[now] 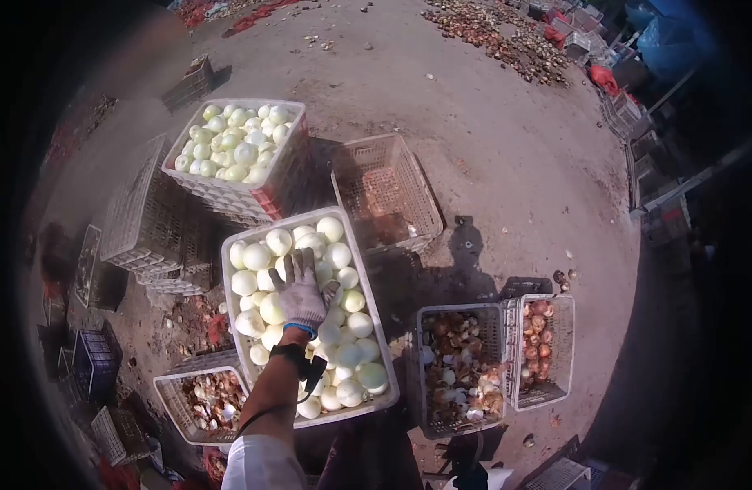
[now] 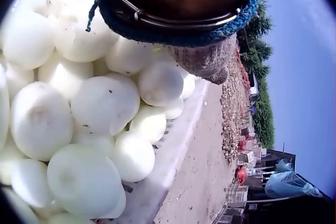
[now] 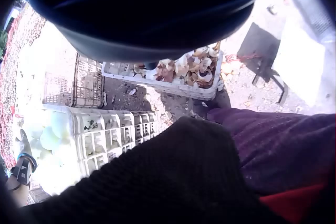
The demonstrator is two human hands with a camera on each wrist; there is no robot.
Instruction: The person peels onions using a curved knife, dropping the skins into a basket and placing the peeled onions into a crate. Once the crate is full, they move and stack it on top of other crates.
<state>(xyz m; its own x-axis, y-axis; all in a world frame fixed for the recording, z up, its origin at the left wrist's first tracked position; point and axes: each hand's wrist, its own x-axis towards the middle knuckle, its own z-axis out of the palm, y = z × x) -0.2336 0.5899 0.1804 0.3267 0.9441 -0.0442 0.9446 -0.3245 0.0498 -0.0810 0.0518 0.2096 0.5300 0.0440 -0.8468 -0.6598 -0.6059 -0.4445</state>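
My left hand (image 1: 301, 292), in a grey knit glove with a blue cuff, rests palm down with its fingers spread on peeled white onions (image 1: 359, 325). These onions fill a large light plastic crate (image 1: 382, 347) in front of me. In the left wrist view, the glove (image 2: 202, 62) lies over the far part of the heap, its fingers mostly hidden behind the wrist. The right wrist view shows a dark rounded shape, a dark sleeve (image 3: 173, 171) and the crate's slatted side (image 3: 113, 134); my right hand is out of sight.
Behind stands another stacked crate of peeled onions (image 1: 237, 151), beside a crate with a bare reddish bottom (image 1: 388, 192). To the right are a crate of onion skins (image 1: 461, 371) and one of unpeeled onions (image 1: 539, 347). Another skin crate (image 1: 212, 400) stands at left.
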